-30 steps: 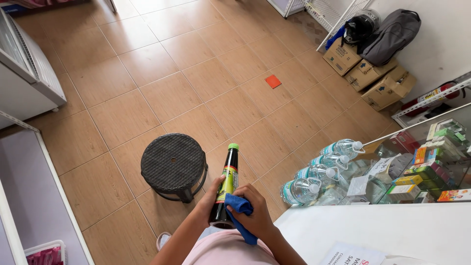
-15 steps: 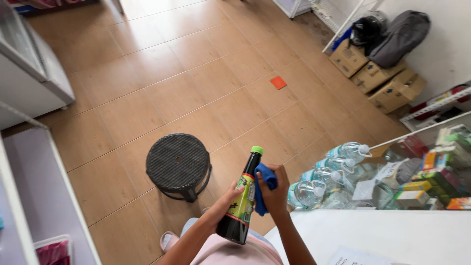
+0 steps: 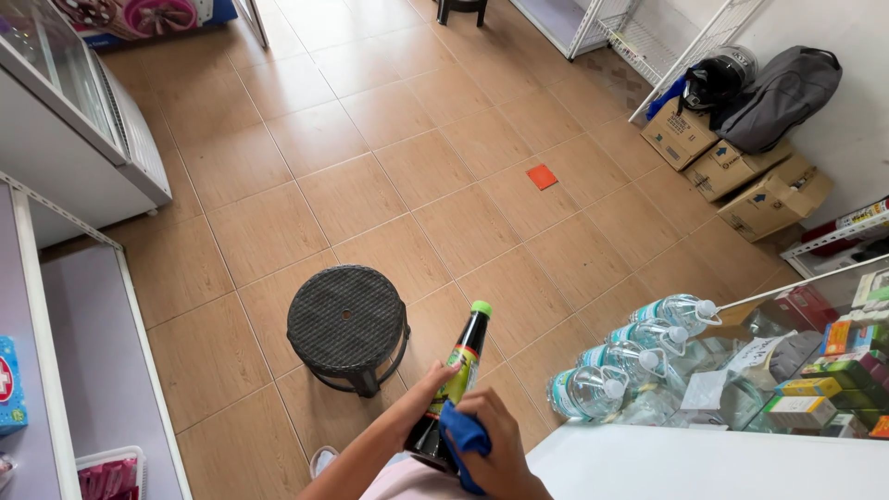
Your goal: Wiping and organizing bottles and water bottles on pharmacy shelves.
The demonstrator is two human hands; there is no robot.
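Since the earlier frame we see the dark bottle (image 3: 451, 393) tilted less, held low, right of the black stool (image 3: 347, 326); our left hand (image 3: 435, 387) is clamped on it, our right hand (image 3: 495, 443) presses a blue cloth (image 3: 460, 437) against it

**Dark bottle and blue cloth**

A dark glass bottle (image 3: 454, 389) with a green cap and a yellow-green label tilts, neck pointing up and away, held above the floor. A blue cloth (image 3: 463, 440) presses against its lower body.
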